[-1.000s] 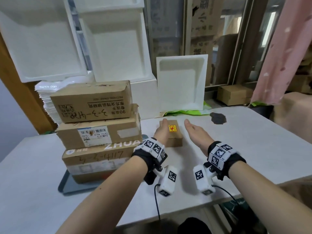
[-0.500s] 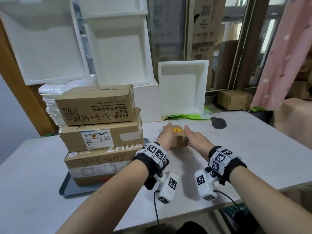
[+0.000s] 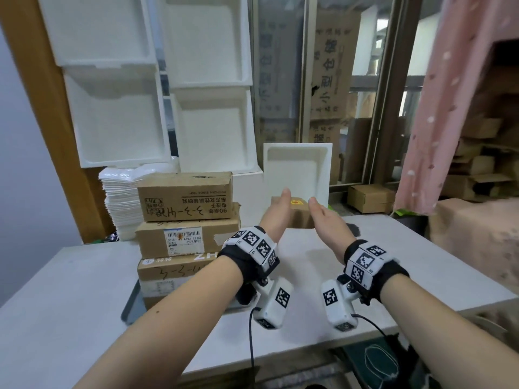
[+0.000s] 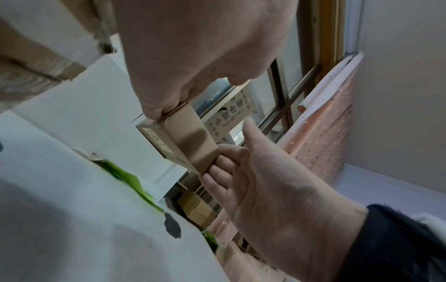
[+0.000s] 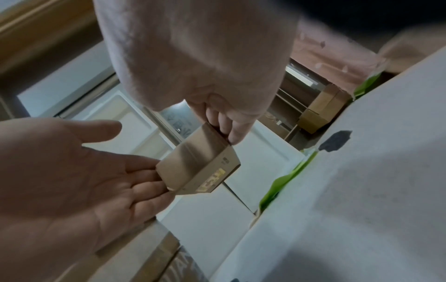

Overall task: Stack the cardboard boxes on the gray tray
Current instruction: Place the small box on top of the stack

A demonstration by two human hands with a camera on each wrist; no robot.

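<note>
A small cardboard box [image 3: 300, 219] with a yellow-red sticker hangs above the white table [image 3: 421, 262], right of the stack. My left hand [image 3: 276, 213] and right hand [image 3: 325, 220] clamp it between them, straight fingers pressed on its two ends and thumbs raised. The wrist views show the box [image 4: 190, 143] [image 5: 200, 166] held this way, clear of the table. Three larger cardboard boxes are stacked on the gray tray [image 3: 129, 306]: top box [image 3: 186, 196], middle box [image 3: 188, 237], bottom box [image 3: 171, 272].
White foam trays [image 3: 207, 130] lean against the wall behind the stack, and one foam tray [image 3: 297, 167] stands behind the held box. A pile of white bags [image 3: 120, 197] sits at back left. A dark spot [image 3: 354, 229] marks the table; a pink curtain [image 3: 449, 108] hangs right.
Both hands closed in on the small box as it lay on the table, then lifted it; it is now in the air at about the height of the stack's top box.
</note>
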